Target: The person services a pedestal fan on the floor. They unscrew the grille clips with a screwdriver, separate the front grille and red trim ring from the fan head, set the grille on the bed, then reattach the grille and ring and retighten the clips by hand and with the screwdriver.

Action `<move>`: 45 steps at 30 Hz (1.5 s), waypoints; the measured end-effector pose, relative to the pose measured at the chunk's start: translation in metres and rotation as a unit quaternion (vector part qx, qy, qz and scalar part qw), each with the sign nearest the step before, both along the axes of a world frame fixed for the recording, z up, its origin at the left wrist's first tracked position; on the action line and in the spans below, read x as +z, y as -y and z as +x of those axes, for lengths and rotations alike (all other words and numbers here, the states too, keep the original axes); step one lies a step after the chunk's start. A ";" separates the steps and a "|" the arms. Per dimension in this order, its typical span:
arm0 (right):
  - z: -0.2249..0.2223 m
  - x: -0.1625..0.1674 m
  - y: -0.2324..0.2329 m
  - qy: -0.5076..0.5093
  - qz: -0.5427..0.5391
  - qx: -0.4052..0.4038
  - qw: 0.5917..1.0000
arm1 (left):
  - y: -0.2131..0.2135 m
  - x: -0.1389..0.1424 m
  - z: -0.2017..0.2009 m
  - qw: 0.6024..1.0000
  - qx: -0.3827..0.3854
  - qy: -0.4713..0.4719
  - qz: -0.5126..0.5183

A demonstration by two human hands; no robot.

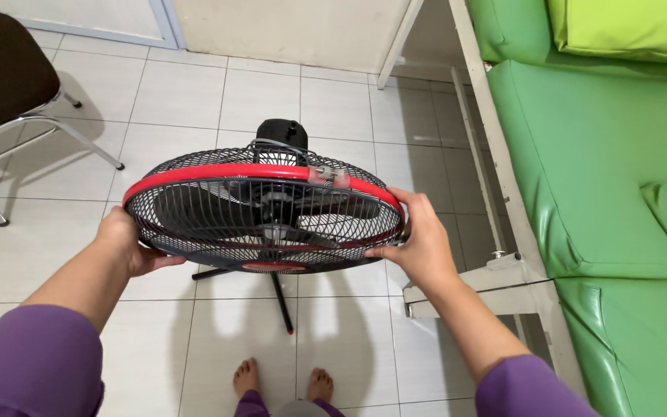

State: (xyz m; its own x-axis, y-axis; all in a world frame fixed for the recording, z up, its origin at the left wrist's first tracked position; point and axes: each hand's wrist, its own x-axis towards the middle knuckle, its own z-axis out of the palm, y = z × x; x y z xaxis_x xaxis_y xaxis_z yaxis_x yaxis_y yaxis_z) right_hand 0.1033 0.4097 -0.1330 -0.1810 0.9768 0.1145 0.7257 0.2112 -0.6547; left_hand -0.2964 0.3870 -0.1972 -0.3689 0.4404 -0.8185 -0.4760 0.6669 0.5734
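A: Head view, looking down; black fan (264,212) with a red rim band (218,173), tilted face-up above the tiled floor (179,100), gripped at both sides of the grille.

B: Step in hand, by the look of it: steadying or turning the fan head on its stand (278,297); motor housing (281,133) pointing away, blades at rest as far as can be told.

A: Left hand (123,243) cupped under the grille's left edge, fingers curled beneath, thumb side up; clamped on the rim, forearm reaching in from the purple sleeve (32,359).

B: Right hand (418,243) wrapped over the right edge, fingertips pressed on the wire guard, thumb hidden behind; likewise closed on the rim, wrist bent slightly inward.

A: Next move, judged only from this: calls for an even hold on both sides and a watch on the thin stand legs; lopsided pressure likely to tip the whole thing.

B: Bare feet (283,382) just behind the stand; worth keeping clear.

A: Around it: green sofa (604,154) on the right with a pale wooden frame (496,278) close to the right wrist; dark chair (1,69) well apart at upper left.
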 end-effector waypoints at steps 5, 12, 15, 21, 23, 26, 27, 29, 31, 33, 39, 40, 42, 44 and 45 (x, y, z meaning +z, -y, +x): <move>-0.001 -0.002 -0.004 0.003 0.007 0.005 1.000 | 0.002 -0.020 -0.005 0.999 -0.014 -0.021 0.027; -0.004 -0.006 -0.009 -0.014 -0.007 -0.008 1.000 | 0.009 -0.045 0.006 0.986 -0.015 -0.082 0.145; -0.006 -0.008 -0.012 -0.031 -0.013 -0.014 0.999 | 0.014 -0.044 0.019 0.980 -0.029 -0.124 0.153; -0.006 -0.006 -0.014 -0.008 0.012 -0.003 1.000 | 0.033 -0.022 0.023 0.894 -0.164 -0.362 0.204; -0.006 -0.005 -0.014 0.013 0.009 -0.005 1.000 | 0.036 -0.008 0.026 0.816 -0.209 -0.459 0.282; -0.008 -0.003 -0.013 -0.004 0.015 0.005 1.000 | 0.040 0.024 0.035 0.748 -0.264 -0.531 0.298; -0.009 -0.002 -0.013 -0.007 0.019 0.010 1.000 | 0.037 0.035 0.042 0.731 -0.284 -0.550 0.287; -0.013 0.000 -0.012 -0.014 0.028 0.023 0.999 | 0.031 0.057 0.058 0.647 -0.313 -0.615 0.323; -0.017 0.002 -0.011 0.000 -0.003 0.008 1.000 | 0.024 0.074 0.074 0.580 -0.334 -0.651 0.359; -0.022 0.002 -0.010 0.005 -0.016 0.007 1.000 | 0.018 0.086 0.088 0.533 -0.350 -0.661 0.396; -0.027 0.004 -0.006 0.002 0.028 0.040 0.999 | 0.013 0.096 0.102 0.508 -0.353 -0.624 0.477; -0.027 0.004 -0.006 0.000 0.024 0.038 0.999 | 0.013 0.097 0.102 0.513 -0.350 -0.620 0.479; -0.026 0.005 -0.005 0.001 0.015 0.030 0.999 | 0.011 0.098 0.103 0.525 -0.344 -0.608 0.487; -0.027 0.006 -0.004 0.001 0.001 0.022 1.000 | 0.008 0.099 0.105 0.513 -0.337 -0.628 0.478; -0.027 0.006 -0.004 0.005 -0.006 0.017 1.000 | 0.005 0.099 0.108 0.507 -0.334 -0.638 0.475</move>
State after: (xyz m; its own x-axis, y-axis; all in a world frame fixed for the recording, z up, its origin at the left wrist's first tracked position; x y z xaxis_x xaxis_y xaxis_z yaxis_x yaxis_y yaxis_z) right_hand 0.0768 0.4138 -0.1267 -0.2153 0.9713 0.1010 0.7254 0.2284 -0.6494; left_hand -0.1885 0.3817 -0.0983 0.1592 0.7871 0.5959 0.8350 -0.4294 0.3441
